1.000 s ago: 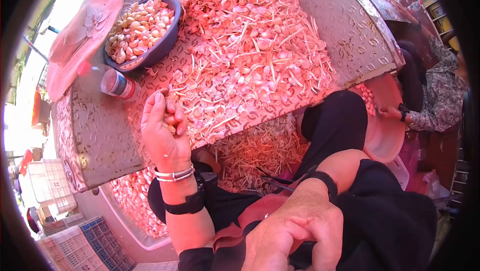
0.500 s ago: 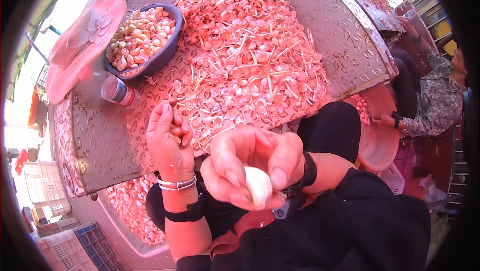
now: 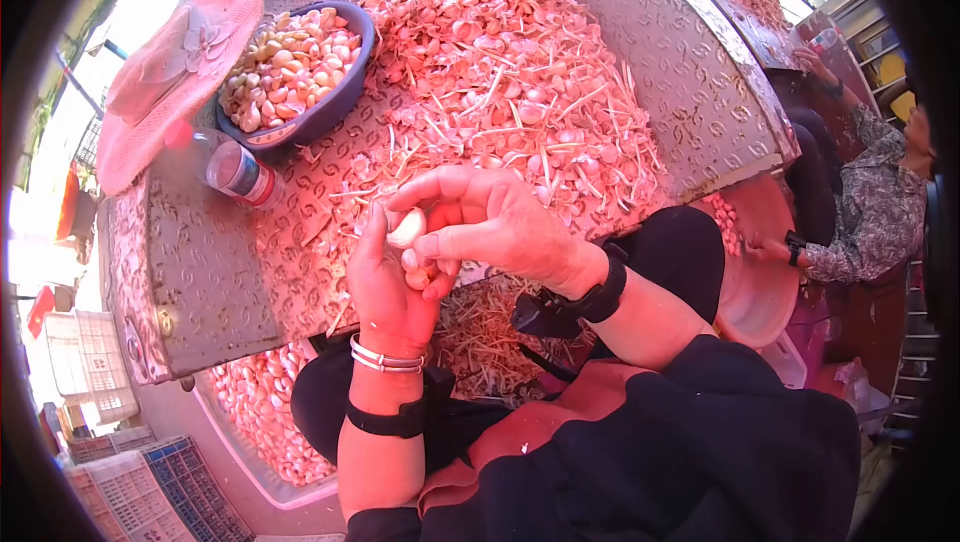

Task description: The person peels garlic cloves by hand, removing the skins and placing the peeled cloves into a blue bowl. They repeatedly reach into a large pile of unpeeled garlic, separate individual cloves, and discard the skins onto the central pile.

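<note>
Both my hands meet above the near edge of the metal table. My left hand (image 3: 388,292) is curled around a few garlic cloves (image 3: 415,272), its thumb pointing up. A pale peeled garlic clove (image 3: 406,229) sits between the left thumb and the fingers of my right hand (image 3: 505,232), which pinch at it from the right. Some of the left fingers are hidden behind the cloves and the right thumb. Beyond my hands spreads a large heap of garlic skins, stalks and cloves (image 3: 500,82). At its left stands a blue bowl (image 3: 345,107) full of garlic cloves.
A straw hat (image 3: 170,82) and a clear plastic jar (image 3: 240,174) sit at the table's left. Below are a tub of garlic (image 3: 265,412) and stacked crates (image 3: 150,502). On the right a person (image 3: 870,192) works over a pink basin (image 3: 765,292).
My right hand has moved up and away from me, bringing the peeled clove to my left hand. My left hand has shifted slightly right. Dry stalks below the table edge now show.
</note>
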The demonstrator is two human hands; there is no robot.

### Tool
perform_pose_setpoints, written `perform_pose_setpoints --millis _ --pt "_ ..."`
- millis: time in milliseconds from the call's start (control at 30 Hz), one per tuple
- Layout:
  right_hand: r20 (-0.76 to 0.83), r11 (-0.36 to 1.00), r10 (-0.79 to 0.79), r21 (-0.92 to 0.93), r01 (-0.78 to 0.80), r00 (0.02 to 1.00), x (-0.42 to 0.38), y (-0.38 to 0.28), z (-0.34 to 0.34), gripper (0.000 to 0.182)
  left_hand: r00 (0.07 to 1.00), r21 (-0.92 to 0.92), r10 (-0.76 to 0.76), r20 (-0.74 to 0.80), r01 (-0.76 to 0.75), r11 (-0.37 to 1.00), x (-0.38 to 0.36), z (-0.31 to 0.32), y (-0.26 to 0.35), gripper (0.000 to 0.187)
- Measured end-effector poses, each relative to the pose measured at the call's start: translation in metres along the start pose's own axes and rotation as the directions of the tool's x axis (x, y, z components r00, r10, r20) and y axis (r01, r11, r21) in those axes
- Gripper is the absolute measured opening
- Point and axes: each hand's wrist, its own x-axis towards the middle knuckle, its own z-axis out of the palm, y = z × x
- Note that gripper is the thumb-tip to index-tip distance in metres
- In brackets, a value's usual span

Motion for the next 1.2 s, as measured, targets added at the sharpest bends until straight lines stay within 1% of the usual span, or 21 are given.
perform_pose_setpoints --millis 33,67,100,133,167,233,267,333,367,433,567,633,667,733,767,833,967,1033,1100,1167,1200 --pt "-0.002 1.0 -0.002 -0.002 0.002 1.0 0.002 -0.002 -0.002 0.031 1.0 0.0 -0.002 0.003 0.002 1.0 0.001 0.001 0.001 0.042" --pt "-0.116 0.948 -0.204 -0.272 0.166 0.972 0.005 -0.004 -0.004 0.028 0.998 -0.024 0.02 -0.051 -0.021 0.999 0.001 0.002 0.003 0.039" --pt "-0.167 0.8 -0.415 -0.535 0.272 0.894 0.008 -0.007 -0.008 0.025 0.994 -0.049 0.039 -0.106 -0.045 0.998 0.002 0.0 0.007 0.036" --pt "-0.326 0.83 -0.464 -0.486 0.275 0.824 0.011 -0.005 -0.019 0.02 0.997 -0.093 0.068 -0.039 -0.071 0.993 0.003 -0.009 0.014 0.035" --pt "-0.326 0.831 -0.459 -0.487 0.269 0.826 0.012 -0.002 -0.035 0.02 0.997 -0.098 0.066 -0.041 -0.069 0.993 0.002 -0.014 0.019 0.035" --pt "-0.407 0.669 -0.467 -0.743 0.013 0.785 0.008 0.011 -0.065 0.025 0.985 -0.249 0.151 0.079 -0.127 0.96 0.0 -0.015 0.031 0.033" --pt "-0.408 0.67 -0.466 -0.743 0.011 0.785 0.006 0.025 -0.068 0.025 0.982 -0.249 0.187 0.035 -0.173 0.953 -0.001 -0.013 0.035 0.029" --pt "-0.101 0.114 -0.474 -0.992 -0.052 0.875 -0.006 0.058 -0.069 0.034 0.974 -0.253 0.225 0.017 -0.214 0.944 -0.001 -0.01 0.041 0.026" --pt "-0.107 0.117 -0.473 -0.991 -0.058 0.874 -0.008 0.079 -0.066 0.034 0.965 -0.256 0.262 0.0 -0.253 0.933 -0.002 -0.01 0.042 0.023" --pt "0.064 -0.077 -0.446 -0.997 0.033 0.893 0.001 0.108 -0.049 0.039 0.964 -0.262 0.264 0.016 -0.251 0.932 -0.001 -0.014 0.045 0.018" --pt "0.153 0.02 -0.53 -0.981 0.193 0.834 0.001 0.096 -0.037 0.029 0.972 -0.256 0.225 0.061 -0.203 0.945 -0.005 -0.017 0.048 0.014" --pt "-0.145 0.213 -0.297 -0.974 -0.082 0.944 0.005 0.081 -0.062 0.017 0.967 -0.246 0.23 0.109 -0.198 0.949 -0.006 -0.018 0.049 0.017" --pt "-0.145 0.216 -0.291 -0.973 -0.083 0.946 0.009 0.076 -0.073 0.017 0.968 -0.247 0.229 0.103 -0.199 0.948 -0.006 -0.018 0.048 0.017" --pt "-0.024 -0.111 -0.332 -0.992 -0.064 0.943 0.022 0.063 -0.092 0.016 0.961 -0.221 0.24 0.135 -0.207 0.953 -0.002 -0.017 0.047 0.022" --pt "-0.022 -0.111 -0.33 -0.992 -0.062 0.944 0.028 0.064 -0.1 0.016 0.961 -0.222 0.242 0.132 -0.209 0.952 -0.001 -0.016 0.045 0.022" --pt "0.087 -0.23 -0.245 -0.973 0.03 0.966 0.041 0.066 -0.103 0.015 0.97 -0.182 0.236 0.049 -0.224 0.957 0.001 -0.014 0.041 0.026" --pt "-0.012 -0.272 -0.108 -0.962 -0.041 0.994 0.057 0.056 -0.102 0.015 0.982 -0.15 0.178 -0.062 -0.186 0.971 0.005 -0.018 0.037 0.02" --pt "-0.011 -0.252 -0.113 -0.967 -0.039 0.994 0.061 0.056 -0.111 0.016 0.985 -0.168 0.175 -0.006 -0.173 0.97 0.006 -0.019 0.033 0.017" --pt "-0.013 -0.229 -0.116 -0.973 -0.039 0.993 0.06 0.055 -0.12 0.018 0.982 -0.113 0.168 -0.087 -0.178 0.978 0.006 -0.015 0.027 0.016" --pt "-0.149 0.259 -0.247 -0.962 -0.083 0.958 0.055 0.051 -0.132 0.029 0.983 -0.116 0.164 -0.078 -0.172 0.978 0.01 -0.018 0.023 0.016" --pt "-0.208 0.411 -0.271 -0.908 -0.083 0.94 0.056 0.049 -0.134 0.034 0.974 -0.073 0.168 -0.149 -0.181 0.981 0.011 -0.014 0.019 0.018"
